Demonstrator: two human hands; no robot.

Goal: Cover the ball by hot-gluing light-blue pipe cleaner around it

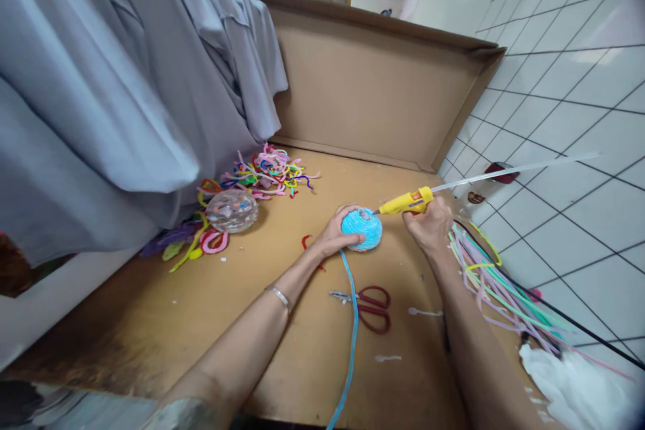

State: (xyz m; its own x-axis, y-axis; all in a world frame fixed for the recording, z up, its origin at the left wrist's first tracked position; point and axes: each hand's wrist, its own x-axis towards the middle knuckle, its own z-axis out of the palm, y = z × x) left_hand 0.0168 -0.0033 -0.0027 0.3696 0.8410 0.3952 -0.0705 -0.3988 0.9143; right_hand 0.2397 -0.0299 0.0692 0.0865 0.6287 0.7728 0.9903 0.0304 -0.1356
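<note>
My left hand point(336, 231) is wrapped round the side of a small round pot-like form point(363, 234) coiled with bright blue pipe cleaner. A loose blue pipe cleaner tail point(353, 329) hangs from its underside toward the table's front edge. In my right hand point(432, 223) is a yellow glue gun point(407, 201), a long clear glue stick point(508, 173) jutting from its back. The nozzle tip points left and is at the upper right rim of the blue form; whether it touches, I cannot tell. Red-handled scissors point(373, 308) lie below, the blue tail crossing their blades.
A tangle of coloured pipe cleaners point(275, 168) and a clear faceted glass bowl point(232, 211) lie at the left by a grey cloth point(151, 80). Pastel pipe cleaners point(496, 282), a black cable point(549, 314) and white crumpled plastic point(569, 383) are along the tiled wall. A cardboard panel point(367, 80) stands behind.
</note>
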